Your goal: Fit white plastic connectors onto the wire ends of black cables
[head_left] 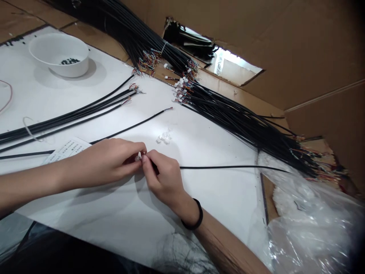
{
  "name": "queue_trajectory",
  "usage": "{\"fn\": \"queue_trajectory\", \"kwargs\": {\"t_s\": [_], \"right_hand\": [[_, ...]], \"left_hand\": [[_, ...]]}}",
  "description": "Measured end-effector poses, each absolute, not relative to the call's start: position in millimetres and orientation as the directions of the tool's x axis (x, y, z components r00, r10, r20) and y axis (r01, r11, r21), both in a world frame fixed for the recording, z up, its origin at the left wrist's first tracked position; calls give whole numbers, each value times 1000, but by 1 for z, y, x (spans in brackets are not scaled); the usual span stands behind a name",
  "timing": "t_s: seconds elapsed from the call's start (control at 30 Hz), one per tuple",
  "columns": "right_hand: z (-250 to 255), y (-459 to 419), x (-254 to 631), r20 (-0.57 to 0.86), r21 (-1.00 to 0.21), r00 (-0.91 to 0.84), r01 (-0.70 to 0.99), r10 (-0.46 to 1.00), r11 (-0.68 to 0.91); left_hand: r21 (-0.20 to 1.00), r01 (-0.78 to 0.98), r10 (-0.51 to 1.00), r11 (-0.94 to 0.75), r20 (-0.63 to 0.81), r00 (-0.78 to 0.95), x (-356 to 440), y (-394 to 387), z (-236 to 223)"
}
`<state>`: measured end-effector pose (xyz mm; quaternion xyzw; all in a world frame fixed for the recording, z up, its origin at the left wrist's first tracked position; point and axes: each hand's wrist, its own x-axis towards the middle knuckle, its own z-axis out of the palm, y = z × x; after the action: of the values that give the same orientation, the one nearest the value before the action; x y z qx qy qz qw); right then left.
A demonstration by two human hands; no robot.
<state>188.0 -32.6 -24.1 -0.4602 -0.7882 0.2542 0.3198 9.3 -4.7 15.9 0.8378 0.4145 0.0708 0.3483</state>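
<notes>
The head camera shows both hands close together over the white tabletop [225, 194], at work on the end of a black cable [228, 167]. The left hand [122, 160] has its fingers [138, 147] drawn narrow around a small white connector [138, 156]. The right hand [164, 173], a black band [201, 215] at its wrist, pinches the cable's end with thumb and forefinger, and the tips of the two hands meet.

The step in hand looks like fitting the cable's fine wires to that connector; how far any wire is seated cannot be told, as the fingertips cover the joint. The next move seems to call for a firm grip on the connector and a small, straight push in line with it.

The cable's long axis runs nearly level from side to side: its worked end points left, toward the left hand, while the rest leaves the right hand and stretches right to the clear plastic bag [313, 224]. Which way the connector's openings face is too small to tell.

Loose white connectors [164, 137] lie in a small heap just beyond the fingertips, and near them a single cable [137, 125] points its bare wires rightward and away.
</notes>
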Motion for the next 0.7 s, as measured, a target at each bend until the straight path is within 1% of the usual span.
{"fn": "queue_trajectory", "kwargs": {"t_s": [0.13,0.33,0.5,0.7], "right_hand": [[-25,-34,188,315,-719,-311,539,897,439],[-26,-35,187,375,-720,-255,526,891,453],[-25,-36,186,405,-717,-197,537,893,444],[-25,-38,187,511,-696,-150,505,846,510]], "left_hand": [[736,605,761,-305,-194,619,10,-3,17],[860,496,745,-119,-253,617,12,-3,15],[903,429,716,-22,-286,637,13,-3,16],[952,289,679,104,-280,679,15,-5,18]]}}
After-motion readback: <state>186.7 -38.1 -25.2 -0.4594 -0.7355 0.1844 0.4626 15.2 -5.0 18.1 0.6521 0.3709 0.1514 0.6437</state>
